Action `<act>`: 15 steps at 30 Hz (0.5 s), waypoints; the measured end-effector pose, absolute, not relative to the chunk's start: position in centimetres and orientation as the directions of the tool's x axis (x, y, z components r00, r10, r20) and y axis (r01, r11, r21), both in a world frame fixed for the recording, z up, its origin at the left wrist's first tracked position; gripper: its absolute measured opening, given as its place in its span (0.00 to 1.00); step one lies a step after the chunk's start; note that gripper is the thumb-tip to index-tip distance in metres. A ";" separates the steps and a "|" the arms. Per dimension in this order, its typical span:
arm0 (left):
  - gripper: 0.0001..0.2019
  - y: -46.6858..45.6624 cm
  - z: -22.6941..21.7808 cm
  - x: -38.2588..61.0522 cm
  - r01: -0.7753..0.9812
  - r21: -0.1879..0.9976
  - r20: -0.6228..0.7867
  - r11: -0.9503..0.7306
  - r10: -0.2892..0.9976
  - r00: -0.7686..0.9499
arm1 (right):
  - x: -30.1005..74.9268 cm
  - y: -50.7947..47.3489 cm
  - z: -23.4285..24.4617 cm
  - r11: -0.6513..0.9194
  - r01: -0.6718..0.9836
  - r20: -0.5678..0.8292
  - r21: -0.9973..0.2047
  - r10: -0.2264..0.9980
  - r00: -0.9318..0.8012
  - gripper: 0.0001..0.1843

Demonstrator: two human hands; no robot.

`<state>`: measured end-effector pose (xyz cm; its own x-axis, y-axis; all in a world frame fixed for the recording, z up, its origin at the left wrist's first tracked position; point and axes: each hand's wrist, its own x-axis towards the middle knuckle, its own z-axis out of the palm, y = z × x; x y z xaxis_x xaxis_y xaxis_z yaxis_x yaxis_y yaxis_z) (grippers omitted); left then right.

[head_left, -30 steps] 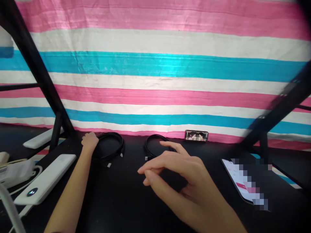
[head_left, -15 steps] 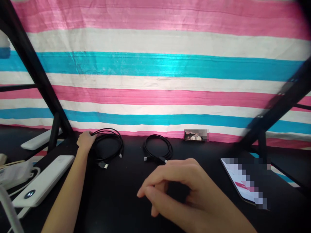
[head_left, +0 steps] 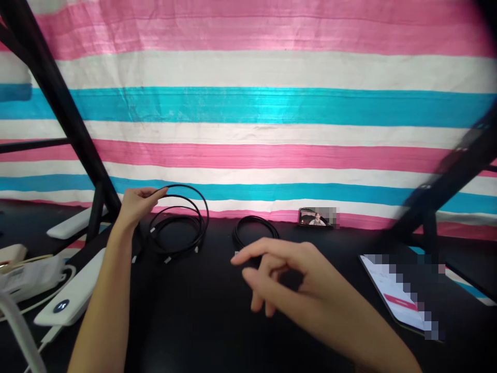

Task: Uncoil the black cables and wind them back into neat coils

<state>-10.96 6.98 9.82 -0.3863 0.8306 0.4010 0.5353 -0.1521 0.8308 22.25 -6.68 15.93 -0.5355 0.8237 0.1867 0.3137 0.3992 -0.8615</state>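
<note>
My left hand is closed on a coiled black cable at the far left of the black table. The coil's upper loops are raised off the surface while its ends hang down to the table. A second coiled black cable lies flat near the striped cloth. My right hand hovers over the table just in front of that second coil, fingers loosely curled and apart, holding nothing.
A striped pink, white and blue cloth hangs behind the table. Black frame bars slant at left and right. White power banks and white cords lie at the left. A phone lies at the right, a small phone leans on the cloth.
My left hand has lifted the left cable coil up off the table. My right hand drew back toward me, then moved forward again near the second coil.
</note>
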 end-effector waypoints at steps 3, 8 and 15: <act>0.16 4.5 12.8 -9.1 0.384 0.869 0.448 -0.313 0.827 -0.340 | 22.4 -4.6 15.0 0.415 0.398 0.248 -0.818 0.879 -0.407 0.09; 0.11 1.1 16.2 -6.5 0.249 0.846 0.533 -0.472 0.766 -0.359 | 22.0 -1.8 13.1 0.452 0.510 0.381 -0.732 0.892 -0.244 0.22; 0.10 0.2 16.9 -2.4 0.223 0.846 0.532 -0.484 0.784 -0.319 | 21.3 -1.6 13.1 0.365 0.158 0.257 -0.918 0.848 -0.464 0.25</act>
